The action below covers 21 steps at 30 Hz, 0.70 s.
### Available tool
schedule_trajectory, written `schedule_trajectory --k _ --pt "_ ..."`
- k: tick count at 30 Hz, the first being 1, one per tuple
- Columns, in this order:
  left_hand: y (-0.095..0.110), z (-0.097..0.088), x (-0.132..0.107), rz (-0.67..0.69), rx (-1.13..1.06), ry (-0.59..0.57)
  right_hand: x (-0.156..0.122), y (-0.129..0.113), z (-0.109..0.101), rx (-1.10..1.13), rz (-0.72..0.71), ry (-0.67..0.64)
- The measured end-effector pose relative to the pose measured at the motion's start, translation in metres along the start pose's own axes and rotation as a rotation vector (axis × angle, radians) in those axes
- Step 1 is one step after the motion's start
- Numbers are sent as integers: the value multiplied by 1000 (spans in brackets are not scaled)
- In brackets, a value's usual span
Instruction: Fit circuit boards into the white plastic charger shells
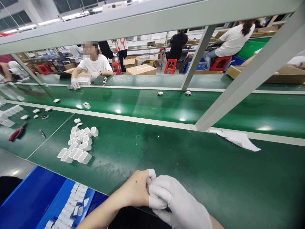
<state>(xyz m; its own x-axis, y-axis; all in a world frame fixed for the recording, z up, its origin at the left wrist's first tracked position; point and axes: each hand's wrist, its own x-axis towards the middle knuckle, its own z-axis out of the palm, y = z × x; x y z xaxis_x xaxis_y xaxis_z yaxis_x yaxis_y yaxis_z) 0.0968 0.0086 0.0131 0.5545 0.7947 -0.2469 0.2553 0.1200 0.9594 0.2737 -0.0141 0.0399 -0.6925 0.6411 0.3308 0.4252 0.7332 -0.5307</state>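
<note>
Close to the near edge of the green worktable (133, 152), my two hands meet at the lower middle of the head view. My left hand (137, 189) has a bare back and white coverings on its fingertips; its fingers are curled in against the right. A white glove covers my right hand (177, 197), whose fingers are bent and pressed around the left fingertips. Whatever lies between them is hidden. Left of the hands stands a cluster of white open-topped plastic cases (84, 157), with small white pieces (77, 120) just behind.
A blue bin (39, 190) below the edge holds rows of white cases. Red-handled pliers (17, 132) lie far left, a white cloth (238, 140) at right. A slanted metal post (238, 86) rises beside the belt (133, 103). A gloved co-worker (96, 65) sits opposite.
</note>
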Motion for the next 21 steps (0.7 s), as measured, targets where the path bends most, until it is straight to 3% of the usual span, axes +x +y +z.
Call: schedule_trajectory --k 3,8,12,16,21 --pt "4 -1 -2 8 34 -62 2 -9 5 0 42 41" --pt "-2 6 0 -13 9 -58 -1 -8 21 -45 84 106" --pt "-13 12 4 -11 -42 110 -6 6 31 30 65 139" --pt "-8 13 2 11 -80 189 -8 13 28 -2 71 298" --pt "1 14 -1 15 54 167 -3 8 21 -47 3 190"
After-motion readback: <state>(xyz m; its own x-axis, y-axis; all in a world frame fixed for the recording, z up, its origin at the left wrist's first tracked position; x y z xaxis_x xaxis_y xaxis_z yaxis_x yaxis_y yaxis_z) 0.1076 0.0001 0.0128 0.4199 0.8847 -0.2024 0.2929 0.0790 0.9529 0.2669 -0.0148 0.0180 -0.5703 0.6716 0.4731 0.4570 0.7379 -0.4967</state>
